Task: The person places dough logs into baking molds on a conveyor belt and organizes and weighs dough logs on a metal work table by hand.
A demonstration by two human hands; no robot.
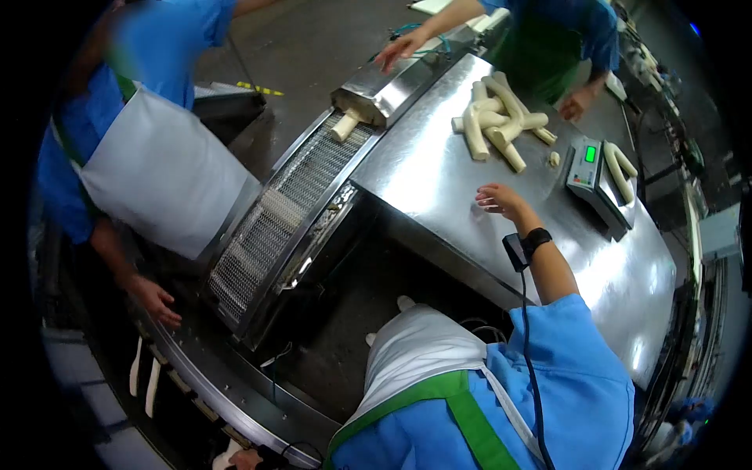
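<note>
My right hand [498,199] is over the steel table [439,184], fingers apart and holding nothing, with a black band and a small device at its wrist. Just beyond it lies a pile of pale dough rolls [501,117], some curved, with a small dough piece [554,159] beside them. To the right, a bent dough roll [619,174] rests on a scale [589,168] with a lit green display. Low at the bottom left, my left hand [246,459] is partly cut off by the frame edge, next to something pale; its fingers are hidden.
A mesh conveyor [286,207] runs left of the table, with a dough roll [344,126] at its metal outlet [376,94]. One person [157,157] stands left of it. Another person [540,47] reaches over the table's far side. Pale strips [152,388] lie on a lower-left belt.
</note>
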